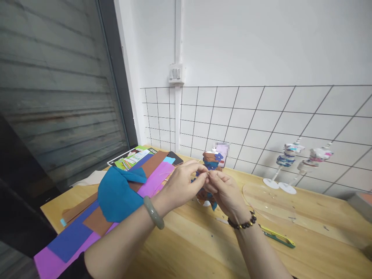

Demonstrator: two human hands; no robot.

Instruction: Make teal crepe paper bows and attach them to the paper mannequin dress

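My left hand (186, 181) and my right hand (225, 190) meet fingertip to fingertip above the wooden table. Both are closed in a pinch, and whatever lies between the fingertips is too small to make out. Just behind them stands a small figure (212, 158) wrapped in brown and blue crepe paper, with a blue flower near its top. My hands partly hide it. Left of my left forearm, a rounded piece of teal crepe paper (116, 197) rests on strips of brown, blue and magenta paper (71, 236).
Two decorated figures on white stands (271, 183) are at the back right, near a clear round sheet (267, 203). A green and yellow cutter (279, 237) lies right of my right wrist. A dark phone (175, 158) and a printed pack (130, 159) lie at the back left. Wire grid (238, 125) lines the wall.
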